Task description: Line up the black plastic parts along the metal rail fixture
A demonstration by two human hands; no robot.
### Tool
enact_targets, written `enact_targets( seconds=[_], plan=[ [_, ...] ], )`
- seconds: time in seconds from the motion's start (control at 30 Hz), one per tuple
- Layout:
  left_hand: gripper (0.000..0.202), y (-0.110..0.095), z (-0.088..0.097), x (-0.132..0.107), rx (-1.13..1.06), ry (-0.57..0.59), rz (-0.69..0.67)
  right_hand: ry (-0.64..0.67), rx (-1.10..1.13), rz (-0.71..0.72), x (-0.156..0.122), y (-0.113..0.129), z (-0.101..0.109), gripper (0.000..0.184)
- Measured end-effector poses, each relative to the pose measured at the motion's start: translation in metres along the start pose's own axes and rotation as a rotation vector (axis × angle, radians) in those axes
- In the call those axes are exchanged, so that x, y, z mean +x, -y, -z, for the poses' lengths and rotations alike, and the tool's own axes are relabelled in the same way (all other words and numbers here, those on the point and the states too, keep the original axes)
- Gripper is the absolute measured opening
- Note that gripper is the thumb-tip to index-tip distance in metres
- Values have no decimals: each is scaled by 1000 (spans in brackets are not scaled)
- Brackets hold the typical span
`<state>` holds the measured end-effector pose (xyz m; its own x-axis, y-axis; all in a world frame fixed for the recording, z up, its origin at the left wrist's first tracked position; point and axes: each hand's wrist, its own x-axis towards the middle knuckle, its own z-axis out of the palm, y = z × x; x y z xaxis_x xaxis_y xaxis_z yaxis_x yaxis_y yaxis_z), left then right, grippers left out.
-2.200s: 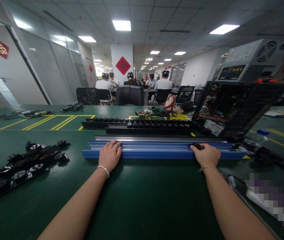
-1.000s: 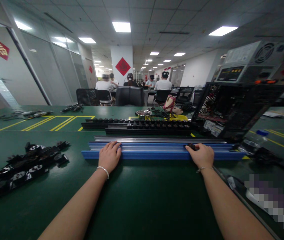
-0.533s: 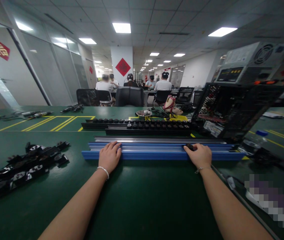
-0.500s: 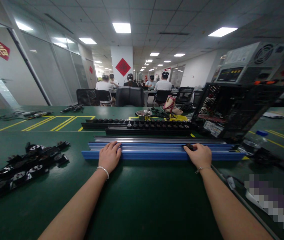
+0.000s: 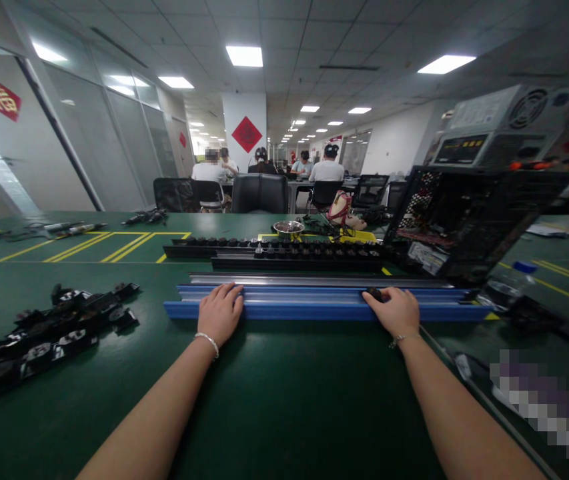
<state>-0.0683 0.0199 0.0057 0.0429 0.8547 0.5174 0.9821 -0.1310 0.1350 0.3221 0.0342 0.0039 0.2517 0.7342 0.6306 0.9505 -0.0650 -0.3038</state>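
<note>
A long blue channel rail (image 5: 309,311) lies crosswise on the green table in front of me. Over its left part, my left hand (image 5: 220,313) is closed, with the fingers across the top and the thumb at the near side. Toward the right end, my right hand (image 5: 398,312) pinches a small black part (image 5: 374,293) at the rail's groove; the part's lower side is hidden. Just behind the blue rail lies a dark rail with a silvery strip (image 5: 314,279).
Black rails with several round fittings (image 5: 299,252) lie farther back, near a metal bowl (image 5: 288,227). Black parts (image 5: 49,340) are heaped at left. An open computer case (image 5: 469,213) with a power supply (image 5: 504,120) on top and a bottle (image 5: 507,283) stand at right.
My right hand has shifted slightly left along the blue rail with the small black part. The left hand and the rail have stayed in place.
</note>
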Motion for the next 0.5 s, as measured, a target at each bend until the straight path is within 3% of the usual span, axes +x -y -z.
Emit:
enact_targets(
  seconds=[0.5],
  plan=[
    [38, 0, 0, 0, -14, 0, 6, 19, 36, 17, 0, 3, -1, 42]
  ],
)
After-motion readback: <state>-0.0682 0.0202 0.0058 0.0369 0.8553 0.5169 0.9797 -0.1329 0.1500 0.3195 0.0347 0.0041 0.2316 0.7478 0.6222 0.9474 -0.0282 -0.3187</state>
